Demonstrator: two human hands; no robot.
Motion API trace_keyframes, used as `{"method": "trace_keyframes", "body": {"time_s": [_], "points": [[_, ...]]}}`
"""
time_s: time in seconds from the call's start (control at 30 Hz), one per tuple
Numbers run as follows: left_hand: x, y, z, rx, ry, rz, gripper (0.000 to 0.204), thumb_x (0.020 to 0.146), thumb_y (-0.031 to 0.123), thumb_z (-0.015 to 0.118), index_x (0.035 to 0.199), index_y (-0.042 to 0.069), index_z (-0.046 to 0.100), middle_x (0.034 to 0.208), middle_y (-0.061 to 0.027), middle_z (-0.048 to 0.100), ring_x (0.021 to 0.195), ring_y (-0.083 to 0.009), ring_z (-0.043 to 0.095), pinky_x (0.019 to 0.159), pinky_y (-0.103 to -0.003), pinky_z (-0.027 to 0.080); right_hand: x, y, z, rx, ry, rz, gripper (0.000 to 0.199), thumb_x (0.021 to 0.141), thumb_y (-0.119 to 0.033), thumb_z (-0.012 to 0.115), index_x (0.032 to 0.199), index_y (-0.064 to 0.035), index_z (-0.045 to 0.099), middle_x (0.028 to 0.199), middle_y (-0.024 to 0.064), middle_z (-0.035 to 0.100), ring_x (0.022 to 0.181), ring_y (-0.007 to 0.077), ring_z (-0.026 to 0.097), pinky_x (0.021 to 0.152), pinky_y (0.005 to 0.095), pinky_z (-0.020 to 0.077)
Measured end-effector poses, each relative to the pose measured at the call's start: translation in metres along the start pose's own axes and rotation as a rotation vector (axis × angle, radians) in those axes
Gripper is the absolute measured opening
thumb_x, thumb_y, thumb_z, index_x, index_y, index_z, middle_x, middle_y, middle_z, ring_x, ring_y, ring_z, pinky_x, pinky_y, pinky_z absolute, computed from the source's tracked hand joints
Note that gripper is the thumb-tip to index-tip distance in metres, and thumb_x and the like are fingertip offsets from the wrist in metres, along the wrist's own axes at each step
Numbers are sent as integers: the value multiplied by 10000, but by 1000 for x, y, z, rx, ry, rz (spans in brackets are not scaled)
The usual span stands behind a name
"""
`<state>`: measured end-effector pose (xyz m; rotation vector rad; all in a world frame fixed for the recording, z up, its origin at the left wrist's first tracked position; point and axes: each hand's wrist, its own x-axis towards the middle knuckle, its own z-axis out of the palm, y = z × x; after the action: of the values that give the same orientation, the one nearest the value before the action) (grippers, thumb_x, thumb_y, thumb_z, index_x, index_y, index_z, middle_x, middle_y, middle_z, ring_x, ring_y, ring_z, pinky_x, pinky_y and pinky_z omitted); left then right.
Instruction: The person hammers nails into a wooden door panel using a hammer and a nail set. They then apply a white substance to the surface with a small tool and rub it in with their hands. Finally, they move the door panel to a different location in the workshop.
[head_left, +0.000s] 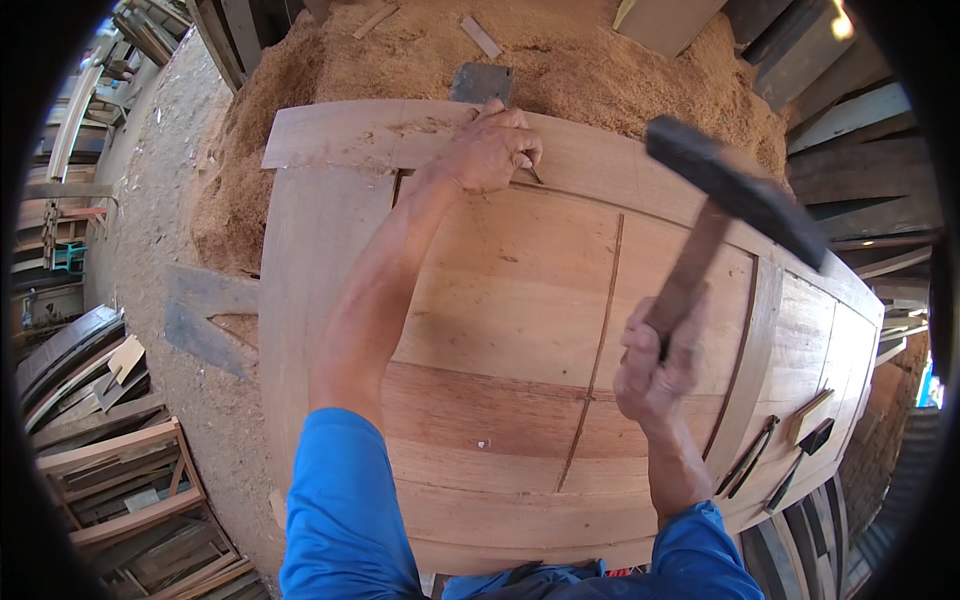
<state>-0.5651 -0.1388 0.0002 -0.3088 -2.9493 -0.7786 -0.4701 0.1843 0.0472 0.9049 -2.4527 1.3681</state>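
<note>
A large wooden panelled door (500, 310) lies flat before me. My left hand (492, 150) is closed at its far rail (580, 150), fingers curled together. A thin, dark, pointed sliver (537, 177) shows just below those fingers, by the groove along the rail; whether the hand grips it is unclear. My right hand (662, 355) is wrapped round the wooden handle of a hammer (735, 190). Its dark head is raised above the right part of the door, tilted and slightly blurred, apart from the wood.
Pliers-like pincers (748, 457), a black-bladed hand tool (800, 465) and a small wooden block (810, 416) lie on the door's near right. A dark plate (482, 82) juts out beyond the far rail. Sawdust (400, 60) is heaped behind; stacked timber (140, 500) stands at left.
</note>
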Motion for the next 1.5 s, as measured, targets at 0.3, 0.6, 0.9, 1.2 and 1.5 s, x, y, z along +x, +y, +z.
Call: {"method": "trace_keyframes", "body": {"time_s": [0.3,0.6,0.9,1.2,1.5], "points": [[-3,-5,6,-24,25,20,43,892,101,672,910,139,680,970,-11,605,1027,-243,495,961,-396,410,21,-4,2,34,-131,130,666,965,-37,557,1584,-136,331,1076,279,667,899,423,698,790,438,554],[-1,2,-3,3,-38,-48,59,899,138,696,956,143,708,1030,-20,612,1074,-244,487,1005,-412,397,10,-18,-18,25,-254,273,647,1012,-130,501,1596,-14,249,907,159,663,742,287,652,700,392,517],[-23,5,-20,-276,200,-325,114,900,48,684,996,109,691,1035,-50,658,1082,-275,584,1042,-428,425,-106,-12,-90,408,-344,955,663,1025,-120,463,1605,18,174,769,50,577,595,102,541,537,256,472],[-66,61,6,185,-17,-97,196,901,130,671,1092,88,663,1412,-120,596,1387,-372,448,1151,-584,323,-147,-36,-98,248,-329,1130,649,1019,-190,531,1571,-25,233,823,80,623,615,139,610,547,307,518],[-81,123,41,13,-7,-48,85,940,112,609,1021,95,628,1155,-85,705,1178,-367,574,1009,-515,410,-164,-64,-119,-122,-601,996,681,991,-314,577,1500,53,314,1057,300,672,961,490,661,854,527,531]]}}
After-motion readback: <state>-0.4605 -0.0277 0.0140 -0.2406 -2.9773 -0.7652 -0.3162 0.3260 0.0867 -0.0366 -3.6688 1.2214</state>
